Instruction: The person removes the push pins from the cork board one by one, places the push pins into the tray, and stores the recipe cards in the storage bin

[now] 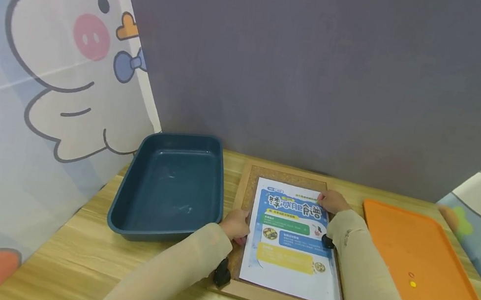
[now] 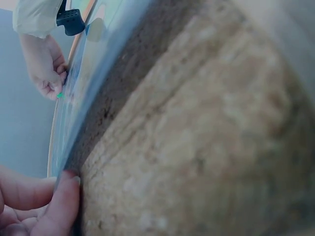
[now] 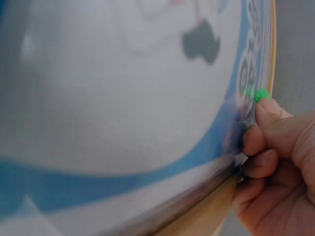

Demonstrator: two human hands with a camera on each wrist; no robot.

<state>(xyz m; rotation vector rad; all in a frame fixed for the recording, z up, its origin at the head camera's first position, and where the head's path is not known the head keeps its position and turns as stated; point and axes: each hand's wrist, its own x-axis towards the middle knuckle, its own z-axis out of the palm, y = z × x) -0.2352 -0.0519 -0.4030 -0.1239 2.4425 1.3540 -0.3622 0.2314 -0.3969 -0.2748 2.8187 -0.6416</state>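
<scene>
A printed poster in a clear, shiny sleeve lies on a wood-framed cork board. My left hand is at the poster's left edge; in the left wrist view its thumb and finger pinch that edge above the cork. At the top right corner is my right hand, its fingers curled. A small green push pin shows at its fingertips against the sleeve, and the corner lies between its fingers. The pin's point is hidden.
A deep dark-teal bin stands left of the board. To the right lies an orange tray with a small yellow piece and a small red one. A grey panel rises behind the wooden table.
</scene>
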